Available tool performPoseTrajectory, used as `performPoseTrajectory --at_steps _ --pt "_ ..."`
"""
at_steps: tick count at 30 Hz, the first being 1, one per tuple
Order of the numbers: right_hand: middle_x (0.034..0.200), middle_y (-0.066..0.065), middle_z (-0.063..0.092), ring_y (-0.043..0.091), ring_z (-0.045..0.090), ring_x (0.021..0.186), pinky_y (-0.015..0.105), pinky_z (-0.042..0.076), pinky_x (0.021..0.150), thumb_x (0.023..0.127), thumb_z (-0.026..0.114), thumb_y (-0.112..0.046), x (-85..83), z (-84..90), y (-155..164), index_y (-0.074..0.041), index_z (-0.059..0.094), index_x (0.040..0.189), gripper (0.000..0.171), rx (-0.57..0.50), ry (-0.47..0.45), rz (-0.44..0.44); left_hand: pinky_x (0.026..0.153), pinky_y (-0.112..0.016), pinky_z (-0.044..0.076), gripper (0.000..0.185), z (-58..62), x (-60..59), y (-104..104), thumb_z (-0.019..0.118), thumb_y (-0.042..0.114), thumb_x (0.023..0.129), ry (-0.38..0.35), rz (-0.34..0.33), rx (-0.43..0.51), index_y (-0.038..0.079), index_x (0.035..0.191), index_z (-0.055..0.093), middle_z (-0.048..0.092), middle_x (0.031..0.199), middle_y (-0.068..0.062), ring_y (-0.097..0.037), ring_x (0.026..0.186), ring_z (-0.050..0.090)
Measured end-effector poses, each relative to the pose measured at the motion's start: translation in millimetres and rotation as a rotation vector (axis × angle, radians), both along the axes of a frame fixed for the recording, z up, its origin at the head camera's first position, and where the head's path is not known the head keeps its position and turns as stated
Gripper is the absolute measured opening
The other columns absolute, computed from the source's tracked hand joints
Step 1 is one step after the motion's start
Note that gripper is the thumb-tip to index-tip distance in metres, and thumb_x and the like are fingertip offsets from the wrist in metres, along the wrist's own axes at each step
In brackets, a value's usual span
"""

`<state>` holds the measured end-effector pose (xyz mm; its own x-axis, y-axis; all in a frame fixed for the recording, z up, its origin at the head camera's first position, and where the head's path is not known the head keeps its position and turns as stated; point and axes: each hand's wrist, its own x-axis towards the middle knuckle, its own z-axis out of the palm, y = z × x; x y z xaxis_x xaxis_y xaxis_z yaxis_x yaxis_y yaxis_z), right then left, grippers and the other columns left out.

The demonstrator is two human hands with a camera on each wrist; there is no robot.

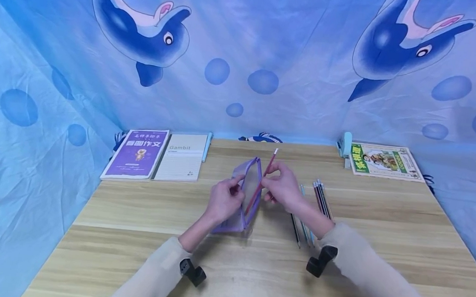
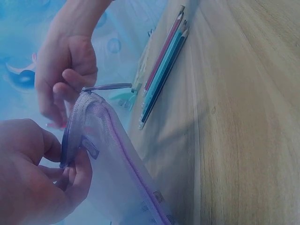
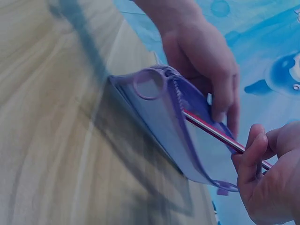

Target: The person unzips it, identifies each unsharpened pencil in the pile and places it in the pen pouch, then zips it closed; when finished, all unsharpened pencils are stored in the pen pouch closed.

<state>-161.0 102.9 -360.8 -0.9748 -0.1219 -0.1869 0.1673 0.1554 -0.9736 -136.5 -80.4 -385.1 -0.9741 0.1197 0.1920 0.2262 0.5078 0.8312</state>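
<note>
Both hands met at mid-table in the head view: the left hand (image 1: 226, 200) gripped the edge of a purple mesh pouch (image 1: 245, 196) standing on the wooden table (image 1: 128, 233), while the right hand (image 1: 282, 186) pinched a red pencil (image 1: 263, 176) whose lower part sat inside the open pouch and whose upper end stuck out above it. More pencils (image 1: 317, 207) lay just beside the right wrist. A purple book (image 1: 136, 153), a Gambit notebook (image 1: 181, 156) and a green book (image 1: 383, 160) lay along the far edge.

From the left wrist, the left hand (image 2: 33, 173) had fingers curled round the pouch (image 2: 112, 164) rim by the zip; the right hand (image 2: 65, 70) was beyond it, the red pencil mostly hidden.

From the right wrist, the red pencil (image 3: 211, 130) entered the pouch (image 3: 164, 122) mouth, pinched by the right hand (image 3: 269, 178), which was cut off at the frame edge; the left hand (image 3: 201, 61) held the pouch's far side. What else the pouch held could not be made out.
</note>
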Motion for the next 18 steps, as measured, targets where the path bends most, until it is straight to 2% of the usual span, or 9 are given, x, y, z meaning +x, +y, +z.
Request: performPoseTrajectory --at_steps 5,12,18 --pt "0.081 0.017 0.069 0.015 0.055 0.044 0.023 0.042 0.037 0.090 0.061 0.001 4.4 -6.1 -11 -0.002 0.047 0.116 0.030 0.024 -0.006 0.028 0.061 -0.028 0.054 0.047 1.2 0.2 1 0.063 -0.004 0.082 0.031 0.001 -0.007 -0.005 0.129 0.063 0.062 0.083 -0.010 -0.017 0.071 0.058" --pt "0.080 0.026 0.067 0.016 0.055 0.042 0.026 0.046 0.036 0.088 0.065 0.000 10.4 -10.1 -22 0.000 0.051 0.115 0.030 0.067 0.002 0.067 0.062 -0.029 0.054 0.048 1.6 0.2 1 0.063 -0.004 0.082 0.038 -0.005 0.009 -0.006 0.129 0.062 0.062 0.081 -0.007 -0.017 0.070 0.059" --pt "0.081 0.020 0.069 0.016 0.058 0.043 0.026 0.046 0.036 0.088 0.065 -0.002 11.0 -11.5 -25 0.003 0.055 0.112 0.027 0.117 0.029 0.077 0.060 -0.027 0.053 0.047 1.0 -0.7 1 0.065 -0.003 0.083 0.037 -0.001 0.011 -0.005 0.129 0.063 0.062 0.080 -0.004 -0.015 0.070 0.058"
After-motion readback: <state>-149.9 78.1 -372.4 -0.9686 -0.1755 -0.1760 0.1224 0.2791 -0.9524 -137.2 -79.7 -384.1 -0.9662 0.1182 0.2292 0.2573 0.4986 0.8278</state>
